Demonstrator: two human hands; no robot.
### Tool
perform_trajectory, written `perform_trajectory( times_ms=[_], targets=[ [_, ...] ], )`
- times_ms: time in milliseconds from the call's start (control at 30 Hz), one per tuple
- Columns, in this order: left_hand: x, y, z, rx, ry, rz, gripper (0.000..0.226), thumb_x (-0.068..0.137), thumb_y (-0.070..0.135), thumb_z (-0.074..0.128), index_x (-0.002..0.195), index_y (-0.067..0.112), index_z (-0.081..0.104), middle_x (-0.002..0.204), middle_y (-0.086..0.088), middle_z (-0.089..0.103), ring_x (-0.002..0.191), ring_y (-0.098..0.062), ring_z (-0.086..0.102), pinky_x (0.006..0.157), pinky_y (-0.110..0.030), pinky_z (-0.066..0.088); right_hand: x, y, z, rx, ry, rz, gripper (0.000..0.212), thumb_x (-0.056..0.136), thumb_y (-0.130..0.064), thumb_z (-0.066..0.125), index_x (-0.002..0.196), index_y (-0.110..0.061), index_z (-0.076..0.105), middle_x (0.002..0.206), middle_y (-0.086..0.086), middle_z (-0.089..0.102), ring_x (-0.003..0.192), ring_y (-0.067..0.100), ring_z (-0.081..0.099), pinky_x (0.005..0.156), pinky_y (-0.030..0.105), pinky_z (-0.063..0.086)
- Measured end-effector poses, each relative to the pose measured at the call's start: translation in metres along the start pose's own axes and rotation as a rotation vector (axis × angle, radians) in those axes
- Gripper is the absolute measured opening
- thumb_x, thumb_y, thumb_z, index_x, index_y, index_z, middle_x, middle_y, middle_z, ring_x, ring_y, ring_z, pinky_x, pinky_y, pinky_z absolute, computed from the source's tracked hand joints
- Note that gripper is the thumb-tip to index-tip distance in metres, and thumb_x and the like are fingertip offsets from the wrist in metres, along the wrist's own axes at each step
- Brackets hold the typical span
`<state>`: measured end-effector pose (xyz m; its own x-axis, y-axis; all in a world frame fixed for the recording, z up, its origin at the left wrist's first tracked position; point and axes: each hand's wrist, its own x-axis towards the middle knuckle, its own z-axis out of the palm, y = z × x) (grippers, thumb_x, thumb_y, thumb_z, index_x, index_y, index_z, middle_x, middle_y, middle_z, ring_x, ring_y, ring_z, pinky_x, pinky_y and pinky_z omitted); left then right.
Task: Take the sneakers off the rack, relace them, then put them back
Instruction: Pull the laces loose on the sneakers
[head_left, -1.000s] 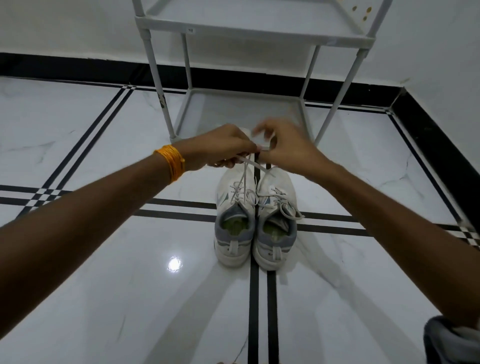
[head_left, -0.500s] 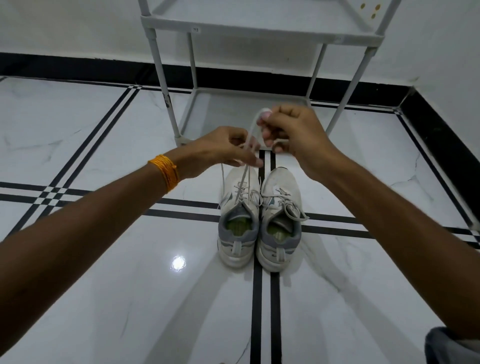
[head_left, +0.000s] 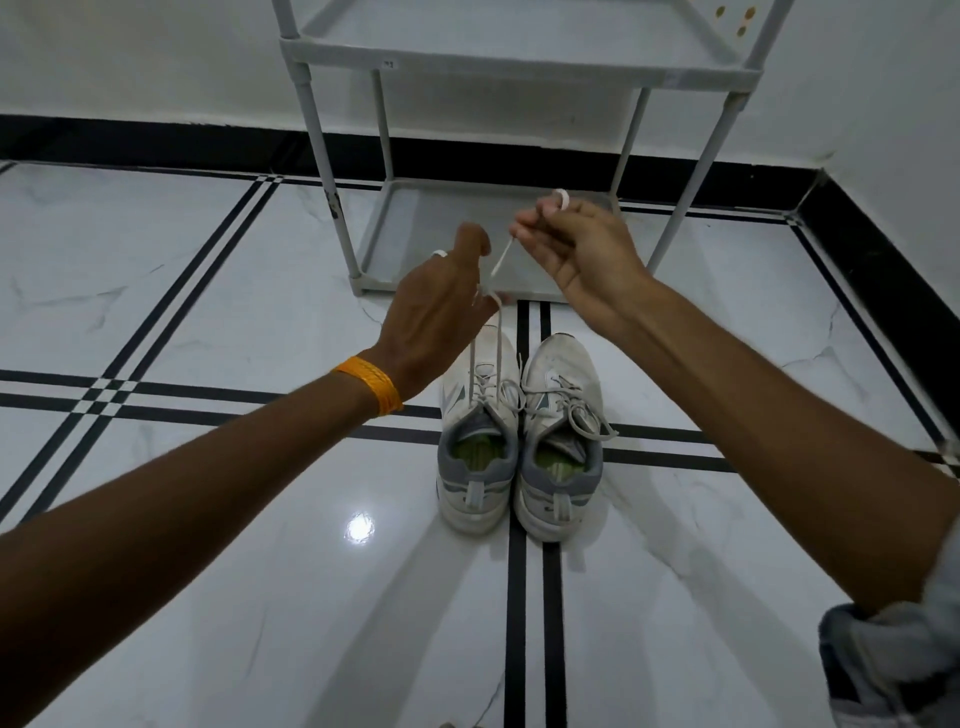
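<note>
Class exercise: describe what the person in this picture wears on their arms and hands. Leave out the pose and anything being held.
Both forearms are bare and no gloves are worn. The left wrist carries an orange band, seemingly several thin bangles or threads stacked together. At the right elbow a grey sleeve is pushed up in crumpled folds. No rings or watch are visible.

Bare forearms; a stack of thin orange bangles (head_left: 370, 384) circles the left wrist, and a rolled-up grey sleeve (head_left: 893, 660) bunches at the right elbow.

Your left hand (head_left: 439, 306) hid the left sneaker's (head_left: 478, 436) toe and perhaps a knot in the lace (head_left: 500, 262); the rack's (head_left: 519, 67) top ran past the frame's edge.
</note>
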<state>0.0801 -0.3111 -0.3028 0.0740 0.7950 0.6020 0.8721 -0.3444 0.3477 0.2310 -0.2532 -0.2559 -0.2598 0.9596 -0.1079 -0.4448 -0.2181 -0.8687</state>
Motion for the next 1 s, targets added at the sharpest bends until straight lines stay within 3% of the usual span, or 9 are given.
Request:
perform_trajectory(
  times_ms=[133,267,367,467,600,733,800,867,1000],
  targets=[
    [-0.003,-0.003,0.0,-0.001,-0.043,0.028,0.029,0.088,0.032,0.068,0.078,0.007,0.06,0.066,-0.007,0.063,0.06,-0.023,0.056,0.056,-0.033,0.045,0.009,0.022,-0.017,-0.012,0.109,0.186,0.009,0.097,0.002,0.049,0.098,0.004,0.058,0.1,0.021,0.065,0.094,0.027,0.069,0.073,0.025,0.061],
    [0.012,0.01,-0.01,-0.46,-0.392,-0.532,0.023,0.081,0.022,0.066,0.066,0.005,0.067,0.061,-0.005,0.061,0.056,-0.018,0.052,0.054,-0.028,0.043,0.002,0.034,-0.025,-0.291,0.108,0.384,0.016,0.094,-0.002,0.054,0.108,0.005,0.057,0.114,0.024,0.059,0.105,0.031,0.065,0.085,0.03,0.059],
    [0.022,0.01,-0.02,-0.714,-0.667,-0.857,0.019,0.082,0.027,0.061,0.067,0.015,0.06,0.051,0.007,0.039,0.049,-0.01,0.032,0.043,-0.019,0.028,-0.012,0.032,-0.02,-0.559,0.087,0.176,0.016,0.093,-0.018,0.059,0.103,-0.006,0.06,0.096,0.014,0.062,0.083,0.022,0.063,0.071,0.029,0.056],
    [0.026,0.006,-0.018,-0.919,-0.628,-0.979,0.035,0.086,0.035,0.053,0.055,0.019,0.057,0.046,0.01,0.03,0.044,-0.009,0.023,0.039,-0.019,0.021,-0.03,0.026,-0.008,-0.737,-0.076,0.021,0.026,0.092,-0.035,0.062,0.101,-0.01,0.063,0.086,0.004,0.069,0.072,0.017,0.069,0.065,0.03,0.054],
    [0.025,0.006,-0.016,-0.989,-0.57,-1.02,0.034,0.089,0.033,0.048,0.061,0.016,0.056,0.046,0.009,0.029,0.042,-0.009,0.022,0.036,-0.019,0.021,-0.04,0.028,-0.008,-0.906,-0.187,0.009,0.022,0.089,-0.021,0.069,0.105,-0.01,0.06,0.073,0.004,0.07,0.054,0.013,0.064,0.046,0.023,0.046],
    [0.016,-0.006,-0.018,-0.598,-0.381,-0.791,0.026,0.091,0.029,0.059,0.085,0.006,0.071,0.062,0.003,0.047,0.054,-0.01,0.041,0.05,-0.02,0.036,-0.034,0.014,-0.026,-0.882,-0.025,-0.014,0.02,0.089,-0.024,0.068,0.085,-0.005,0.071,0.051,-0.014,0.058,0.046,-0.005,0.048,0.049,0.011,0.037],
    [0.004,-0.027,-0.017,-0.336,-0.279,-0.639,0.012,0.082,0.016,0.07,0.087,0.006,0.069,0.075,0.0,0.059,0.069,-0.014,0.054,0.063,-0.023,0.045,-0.026,0.011,-0.048,-0.907,0.13,-0.074,0.02,0.083,-0.023,0.073,0.073,-0.005,0.07,0.057,-0.004,0.066,0.054,-0.001,0.056,0.06,0.018,0.042],
    [-0.016,-0.055,-0.016,-0.101,-0.293,-0.566,0.013,0.074,0.004,0.071,0.087,0.006,0.069,0.077,0.0,0.06,0.076,-0.021,0.06,0.072,-0.026,0.045,-0.017,0.015,-0.081,-1.177,0.311,-0.106,0.022,0.08,-0.025,0.074,0.071,-0.005,0.069,0.073,0.012,0.071,0.07,0.016,0.065,0.068,0.03,0.048],
    [-0.066,-0.106,-0.007,0.161,-0.468,-0.578,0.012,0.077,0.004,0.066,0.086,0.01,0.069,0.085,-0.005,0.063,0.088,-0.032,0.063,0.071,-0.03,0.042,-0.021,0.032,-0.133,-1.663,0.439,0.066,0.02,0.08,-0.027,0.073,0.076,-0.008,0.07,0.079,0.012,0.071,0.073,0.029,0.064,0.062,0.028,0.043]
  ],
)
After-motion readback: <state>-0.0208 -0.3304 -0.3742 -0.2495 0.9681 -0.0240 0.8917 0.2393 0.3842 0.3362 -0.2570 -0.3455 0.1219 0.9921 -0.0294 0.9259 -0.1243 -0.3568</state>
